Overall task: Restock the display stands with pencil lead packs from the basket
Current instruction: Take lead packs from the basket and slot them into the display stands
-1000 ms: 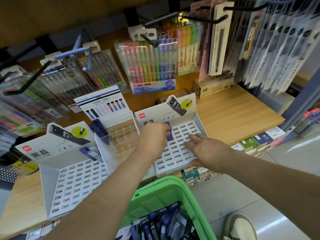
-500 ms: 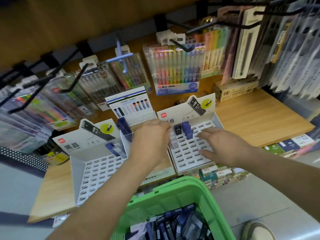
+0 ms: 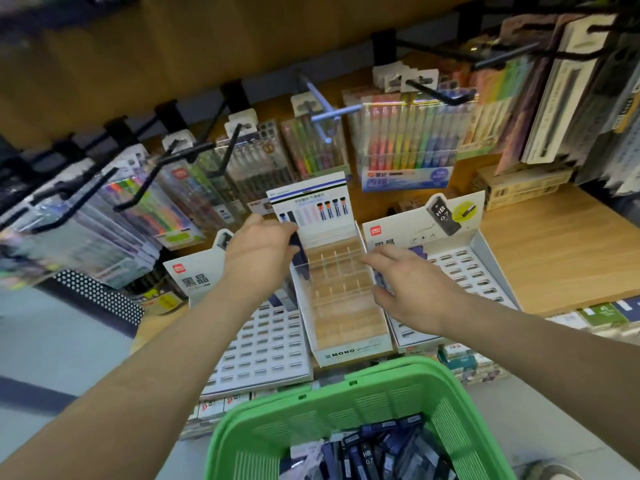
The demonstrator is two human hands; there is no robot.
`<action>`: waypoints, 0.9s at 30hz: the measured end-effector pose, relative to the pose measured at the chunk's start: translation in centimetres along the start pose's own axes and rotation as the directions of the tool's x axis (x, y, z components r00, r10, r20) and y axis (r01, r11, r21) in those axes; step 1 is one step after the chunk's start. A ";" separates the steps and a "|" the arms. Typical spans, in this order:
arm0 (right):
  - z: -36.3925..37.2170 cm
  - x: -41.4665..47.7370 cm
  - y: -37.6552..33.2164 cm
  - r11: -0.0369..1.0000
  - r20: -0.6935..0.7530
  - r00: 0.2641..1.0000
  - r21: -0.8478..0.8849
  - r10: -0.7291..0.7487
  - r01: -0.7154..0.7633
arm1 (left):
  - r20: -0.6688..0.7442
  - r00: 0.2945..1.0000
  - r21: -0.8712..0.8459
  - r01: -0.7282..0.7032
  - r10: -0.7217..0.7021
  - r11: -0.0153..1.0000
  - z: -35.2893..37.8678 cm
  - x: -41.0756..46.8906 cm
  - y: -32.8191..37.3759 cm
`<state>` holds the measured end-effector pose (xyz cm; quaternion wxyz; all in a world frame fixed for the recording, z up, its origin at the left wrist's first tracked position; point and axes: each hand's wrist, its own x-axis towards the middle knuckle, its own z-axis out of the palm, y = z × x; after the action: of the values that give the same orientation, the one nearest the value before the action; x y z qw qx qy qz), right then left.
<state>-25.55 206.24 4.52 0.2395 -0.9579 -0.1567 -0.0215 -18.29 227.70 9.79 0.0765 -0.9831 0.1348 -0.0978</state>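
left hand (image 3: 258, 251): now on dark pack (image 3: 300, 261) | right hand (image 3: 412, 292): moved left

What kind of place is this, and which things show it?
Most likely a stationery shop: packs of coloured pens hang on hooks above a wooden shelf, cardboard display stands sit on it, and a green basket holds pencil lead packs.

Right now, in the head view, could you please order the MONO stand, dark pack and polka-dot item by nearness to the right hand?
From the right hand:
1. MONO stand, beside its fingertips, centre.
2. dark pack, in the left hand.
3. polka-dot item, far left.
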 end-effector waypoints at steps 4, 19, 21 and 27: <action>0.4 0.5 -0.4 1.000 -0.030 0.999 0.028 0.014 -0.013 | 0.049 0.992 -0.226 0.128 -0.120 0.966 0.0 1.5 0.1; 0.6 0.6 -0.1 0.991 -0.012 0.998 0.111 0.069 -0.067 | -0.033 0.992 0.029 -0.124 0.125 0.992 0.8 2.0 -0.8; 0.3 0.5 -0.1 0.990 0.010 0.997 0.121 0.075 -0.076 | -0.017 0.996 0.010 -0.093 0.093 0.996 0.4 2.0 -0.5; -1.2 -1.5 -0.8 0.986 0.139 0.987 0.130 0.085 -0.103 | -0.283 0.959 -0.340 -0.124 0.024 0.932 -1.5 -4.4 0.2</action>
<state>-27.14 205.88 5.79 0.2945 -0.9448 -0.1281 0.0646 -22.81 228.57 10.43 -0.1177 -0.9518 0.1967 -0.2039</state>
